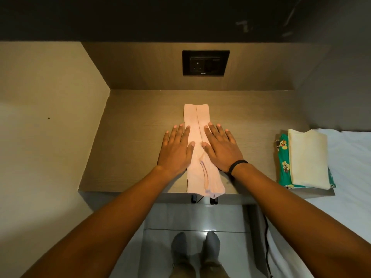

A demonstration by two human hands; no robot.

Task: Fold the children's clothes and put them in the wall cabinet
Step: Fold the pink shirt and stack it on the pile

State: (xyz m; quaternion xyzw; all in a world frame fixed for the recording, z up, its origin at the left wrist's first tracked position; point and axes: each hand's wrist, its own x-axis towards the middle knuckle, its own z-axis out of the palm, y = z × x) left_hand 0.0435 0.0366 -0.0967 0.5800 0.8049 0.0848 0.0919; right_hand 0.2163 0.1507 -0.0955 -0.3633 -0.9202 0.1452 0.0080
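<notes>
A pale pink child's garment [197, 121] lies folded into a long narrow strip down the middle of the wooden desk [136, 125], its near end hanging slightly over the front edge. My left hand [176, 149] rests flat on its left side, fingers spread, partly on the desk. My right hand [220, 147], with a black band at the wrist, presses flat on its right side. Neither hand grips the cloth. At the desk's right end sits a folded stack: a cream piece [309, 159] on top of a green cartoon-print piece [283, 163].
A black wall socket plate [205, 62] is set in the back panel above the desk. A white bed sheet [349, 177] lies to the right. A black cable [267, 237] hangs down by the bed. My feet in grey socks [194, 247] stand on the tiled floor below.
</notes>
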